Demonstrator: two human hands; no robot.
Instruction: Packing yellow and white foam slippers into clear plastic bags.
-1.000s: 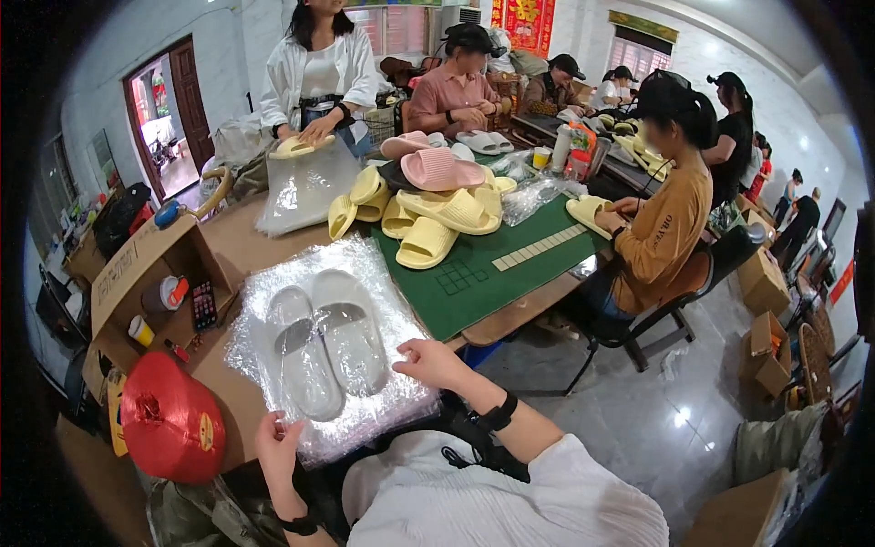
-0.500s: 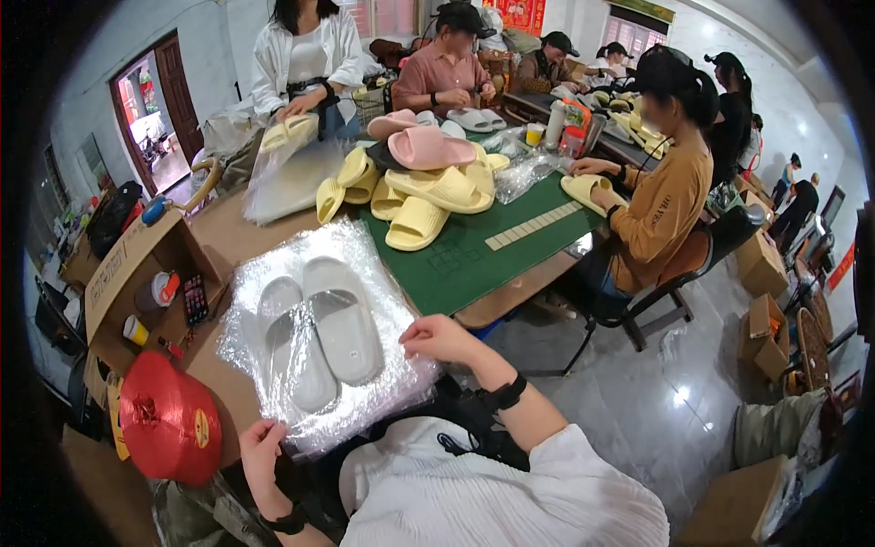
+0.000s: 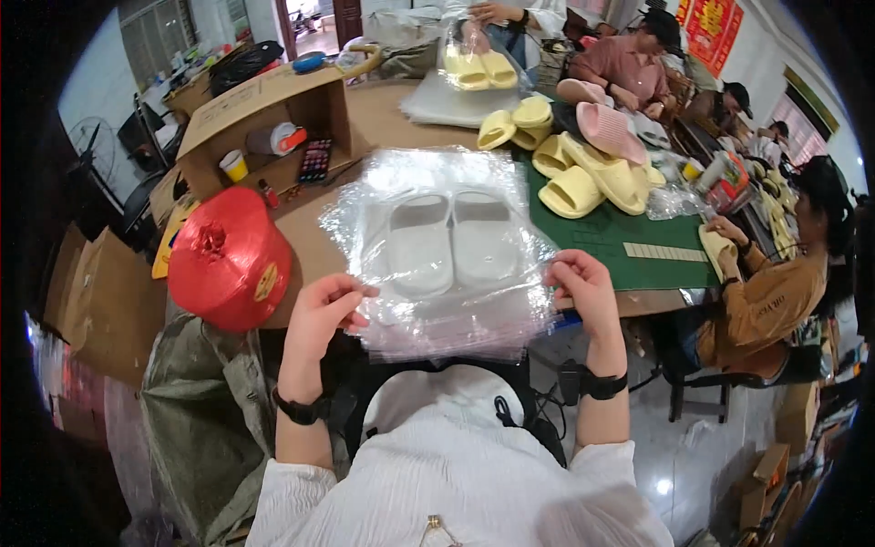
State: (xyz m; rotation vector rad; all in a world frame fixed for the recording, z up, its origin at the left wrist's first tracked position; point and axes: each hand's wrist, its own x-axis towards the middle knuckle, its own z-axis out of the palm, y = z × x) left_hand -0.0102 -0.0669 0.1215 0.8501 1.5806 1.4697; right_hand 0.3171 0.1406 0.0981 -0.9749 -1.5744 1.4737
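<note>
A pair of grey slide slippers (image 3: 420, 246) lies side by side inside a clear plastic bag (image 3: 510, 305), toes pointing away from their near heel ends. Under it is a stack of similar clear bags (image 3: 437, 345). My left hand (image 3: 326, 314) pinches the bag's left edge near its close corner. On the opposite side, my right hand (image 3: 583, 281) pinches the right edge with curled fingers. Both hands sit just beyond the slippers, holding the film between them.
Left stand a red wrapped roll (image 3: 230, 260) and an open cardboard box (image 3: 260, 109) with a cup. Yellow slippers (image 3: 572, 190) are piled right on a green mat (image 3: 592, 242). One co-worker holds bagged yellow slippers (image 3: 478, 69) across the table; another person (image 3: 775, 283) sits right.
My view has turned left. My right hand has gone from loosely beside the bag to its right edge, and the slippers now lie straighter before me. The co-worker opposite has raised bagged slippers.
</note>
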